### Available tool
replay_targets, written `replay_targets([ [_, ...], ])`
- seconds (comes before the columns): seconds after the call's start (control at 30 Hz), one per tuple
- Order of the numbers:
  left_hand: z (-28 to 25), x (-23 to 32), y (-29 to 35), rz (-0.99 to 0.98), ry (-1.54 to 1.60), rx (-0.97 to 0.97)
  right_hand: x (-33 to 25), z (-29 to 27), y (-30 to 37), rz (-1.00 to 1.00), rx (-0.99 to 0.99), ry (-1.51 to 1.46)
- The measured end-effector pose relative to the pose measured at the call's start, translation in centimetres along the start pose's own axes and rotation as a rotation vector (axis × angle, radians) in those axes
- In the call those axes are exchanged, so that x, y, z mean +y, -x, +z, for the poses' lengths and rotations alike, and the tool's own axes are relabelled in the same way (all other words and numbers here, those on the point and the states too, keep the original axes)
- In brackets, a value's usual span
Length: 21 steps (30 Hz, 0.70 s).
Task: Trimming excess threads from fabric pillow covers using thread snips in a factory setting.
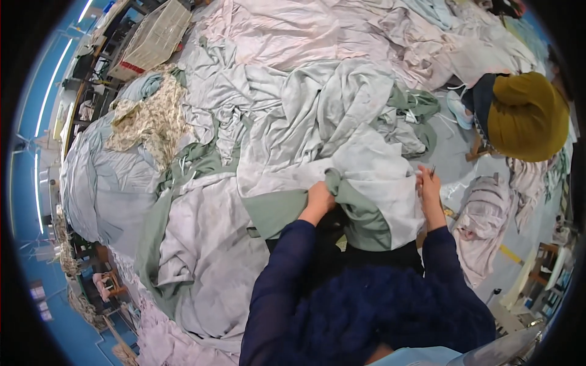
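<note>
A large pale grey-white cloth with a sage-green border lies across my lap. My left hand is closed on it, gripping the green border where it bunches up into a fold. To the right, my right hand is raised beside the cloth's edge. Its fingers are curled together, and a small dark tip pokes out above them; what it belongs to is too small to make out. More of the pale fabric spreads out in loose folds ahead of me.
A person in a mustard top bends over at the right. Pinkish cloth is heaped at the far side, a patterned beige cloth at the left. A white plastic crate stands far left. A bundled pinkish cloth lies on the right floor.
</note>
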<state>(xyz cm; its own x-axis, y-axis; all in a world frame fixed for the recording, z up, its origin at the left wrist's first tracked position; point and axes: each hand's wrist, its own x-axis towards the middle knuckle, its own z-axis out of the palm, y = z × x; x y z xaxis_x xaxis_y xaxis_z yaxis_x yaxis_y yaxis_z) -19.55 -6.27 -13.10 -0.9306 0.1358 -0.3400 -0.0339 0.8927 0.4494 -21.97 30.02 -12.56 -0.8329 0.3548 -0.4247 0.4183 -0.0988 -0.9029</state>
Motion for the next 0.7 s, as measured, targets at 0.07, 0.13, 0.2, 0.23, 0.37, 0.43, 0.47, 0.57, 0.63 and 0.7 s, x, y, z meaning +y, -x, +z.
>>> replay_targets([
  [0.07, -0.5, 0.5, -0.3, 0.051, 0.214, 0.076, -0.2, 1.3, -4.0, -0.012, 0.005, 0.035],
  [0.13, -1.5, 0.5, 0.3, 0.029, 0.584, 0.235, -1.5, 5.3, -6.8, -0.011, -0.068, 0.101],
  [0.2, -2.9, 0.8, 0.9, -0.018, 0.534, 0.215, -1.7, 9.2, -9.8, 0.029, -0.126, 0.062],
  [0.23, -3.5, 0.8, 1.1, -0.058, 0.486, 0.204, -0.8, 11.4, -11.7, 0.146, -0.21, 0.002],
  [0.37, -3.0, 2.9, -0.6, 0.002, 0.317, 0.157, 6.1, 11.5, -22.2, 0.245, -0.333, -0.002],
  [0.43, -2.8, 1.1, 0.3, -0.059, 0.309, 0.137, 7.8, 15.3, -22.7, 0.163, -0.317, 0.039],
  [0.47, -3.0, 0.8, 0.6, -0.106, 0.312, 0.128, 8.0, 17.3, -22.6, 0.063, -0.292, 0.088],
  [0.57, -4.5, 1.6, 0.8, -0.196, 0.388, 0.174, 7.3, 21.1, -23.1, 0.218, -0.293, 0.025],
  [0.63, -4.5, 1.8, 0.6, -0.206, 0.448, 0.174, 6.1, 22.4, -23.9, 0.267, -0.285, -0.063],
  [0.7, -4.4, 2.1, 0.0, -0.212, 0.516, 0.164, 4.7, 23.1, -24.4, 0.225, -0.24, -0.121],
])
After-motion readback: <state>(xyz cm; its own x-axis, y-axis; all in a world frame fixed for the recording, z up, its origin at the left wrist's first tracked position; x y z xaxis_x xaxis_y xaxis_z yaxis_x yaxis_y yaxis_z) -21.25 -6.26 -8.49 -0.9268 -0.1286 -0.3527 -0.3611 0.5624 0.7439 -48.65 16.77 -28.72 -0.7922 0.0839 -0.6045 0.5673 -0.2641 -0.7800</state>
